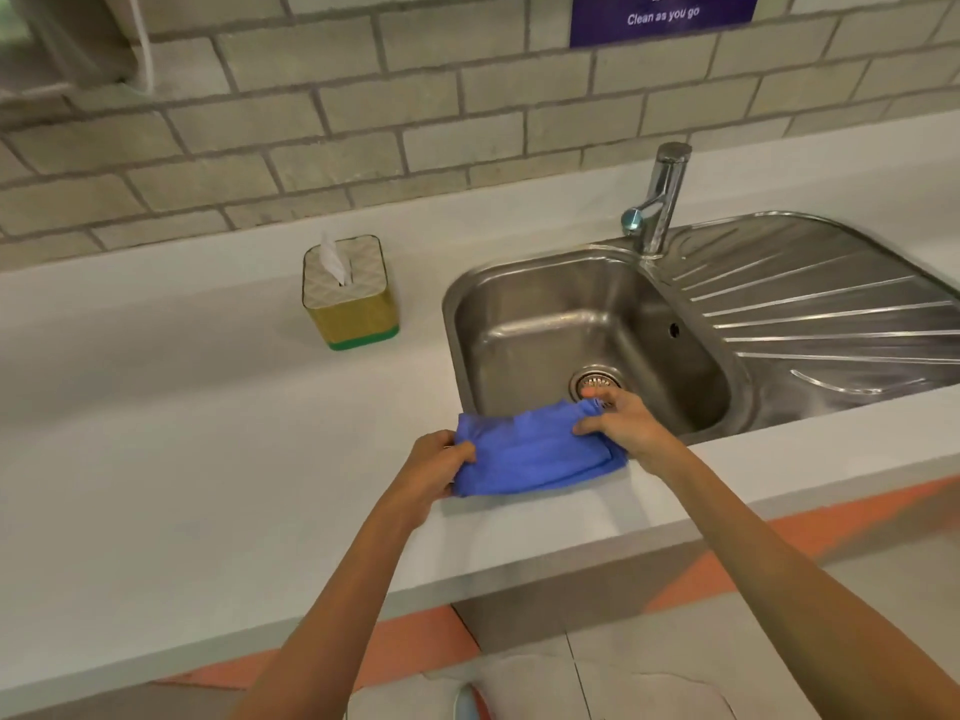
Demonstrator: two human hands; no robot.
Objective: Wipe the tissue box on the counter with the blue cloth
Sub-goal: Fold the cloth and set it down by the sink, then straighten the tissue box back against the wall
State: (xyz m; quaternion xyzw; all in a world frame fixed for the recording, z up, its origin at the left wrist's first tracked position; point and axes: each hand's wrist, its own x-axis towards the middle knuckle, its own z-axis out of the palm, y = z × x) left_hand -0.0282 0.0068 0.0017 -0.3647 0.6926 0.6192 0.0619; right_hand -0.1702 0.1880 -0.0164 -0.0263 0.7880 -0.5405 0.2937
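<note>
Cloth [535,449] stretched between both hands, left [436,467] and right [621,420] grips clenched on its ends, near sink [545,324]; box [349,293] apart on worktop [156,407].

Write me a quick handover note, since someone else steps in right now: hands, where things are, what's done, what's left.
Left hand: gripping the left end of the blue cloth.
Right hand: pinching the cloth's right end.
Cloth: folded, at the counter's front edge by the sink.
Tissue box: upright on the counter, left of the sink, untouched.
Done: cloth in hand.
Left: carry it to the box and wipe.
</note>
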